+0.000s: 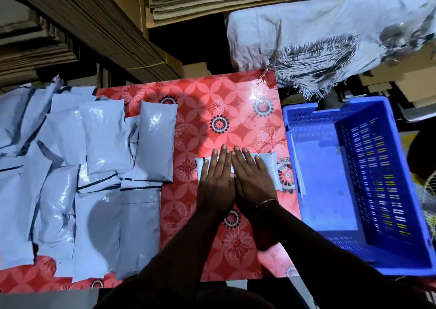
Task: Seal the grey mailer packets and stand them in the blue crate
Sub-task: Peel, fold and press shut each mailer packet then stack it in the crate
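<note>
On the red floral tabletop, near its right edge, a grey mailer packet lies flat with both hands spread over it. The left hand and right hand sit side by side, thumbs touching, fingers straight and pressing down; neither hand curls round anything. A thin bangle rings the right wrist. Only the packet's two ends show: a sliver at the left beside the left hand's little finger, and a puffier end at the right, close to the table edge.

Just beside that edge sits the blue crate, its slotted walls tilted in the wide view, with what looks like a pale strip leaning along its near-left wall. The crate's lower right corner runs out of frame.

Bare cloth stretches between the hands and the pile of grey packets on the left, which overlap one another so their number is hard to tell; the pile is cut off at the left border. One packet lies apart at the pile's right fringe.

Beyond the table's far edge, a frayed white sack overhangs the corner, and stacked flat cardboard fills the dim background. The arms hide the table's near middle.
</note>
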